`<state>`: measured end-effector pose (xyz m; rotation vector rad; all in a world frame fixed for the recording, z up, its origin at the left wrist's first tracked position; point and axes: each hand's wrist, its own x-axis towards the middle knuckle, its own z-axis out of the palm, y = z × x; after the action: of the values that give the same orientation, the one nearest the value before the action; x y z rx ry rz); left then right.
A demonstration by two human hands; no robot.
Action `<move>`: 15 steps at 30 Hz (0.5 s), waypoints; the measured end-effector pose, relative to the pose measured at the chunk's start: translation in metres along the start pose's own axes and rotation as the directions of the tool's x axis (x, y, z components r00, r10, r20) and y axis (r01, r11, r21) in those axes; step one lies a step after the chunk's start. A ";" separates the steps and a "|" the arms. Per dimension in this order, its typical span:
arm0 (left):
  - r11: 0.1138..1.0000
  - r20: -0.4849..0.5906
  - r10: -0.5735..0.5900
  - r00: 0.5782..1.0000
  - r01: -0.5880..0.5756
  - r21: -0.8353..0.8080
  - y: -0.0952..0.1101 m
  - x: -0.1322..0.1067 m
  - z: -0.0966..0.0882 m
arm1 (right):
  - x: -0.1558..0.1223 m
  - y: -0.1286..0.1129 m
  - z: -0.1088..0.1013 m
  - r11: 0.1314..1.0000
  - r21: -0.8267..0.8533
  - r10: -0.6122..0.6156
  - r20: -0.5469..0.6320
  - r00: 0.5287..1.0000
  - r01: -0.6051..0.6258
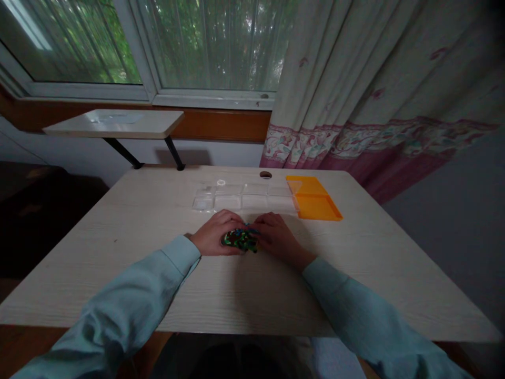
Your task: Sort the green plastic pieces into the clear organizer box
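Observation:
A small heap of mixed-colour pieces [240,240], green, blue and dark, lies on the pale wooden table [158,263]. My left hand [216,233] cups the heap from the left, fingers curled around it. From the right, my right hand [276,235] closes in the same way, so both hands press the pile together between them. Just beyond my hands sits a clear plastic box with several compartments [236,199], and its orange lid [313,197] lies open at its right end.
A round cable hole [265,174] is in the table's far edge. A small white shelf on black brackets [114,123] juts out below the window at left. A patterned curtain [374,105] hangs at right.

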<state>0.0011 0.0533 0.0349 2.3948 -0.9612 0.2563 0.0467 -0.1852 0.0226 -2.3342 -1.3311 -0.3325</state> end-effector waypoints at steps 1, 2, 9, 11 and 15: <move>1.000 0.020 0.008 1.000 -0.009 0.002 0.000 0.001 0.000 | 0.001 -0.001 0.000 1.000 0.002 -0.013 0.008 1.000 0.013; 1.000 0.034 0.001 0.999 -0.001 0.013 0.000 0.001 0.001 | 0.001 -0.001 0.000 1.000 -0.001 -0.018 0.013 1.000 0.018; 0.991 0.053 -0.069 0.996 0.062 0.121 -0.003 0.009 0.006 | 0.003 0.002 0.005 0.999 0.040 -0.027 0.033 0.999 0.025; 0.990 0.078 -0.053 0.996 0.042 0.133 -0.005 0.015 0.005 | 0.004 0.003 0.006 0.997 0.068 -0.026 0.031 0.999 0.023; 0.990 0.116 -0.007 0.993 -0.009 0.142 -0.010 0.028 0.008 | 0.010 0.008 0.007 0.988 0.155 -0.025 0.049 0.998 0.017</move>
<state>0.0281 0.0385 0.0348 2.5637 -1.0277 0.1938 0.0582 -0.1778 0.0189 -2.2146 -1.3560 -0.1700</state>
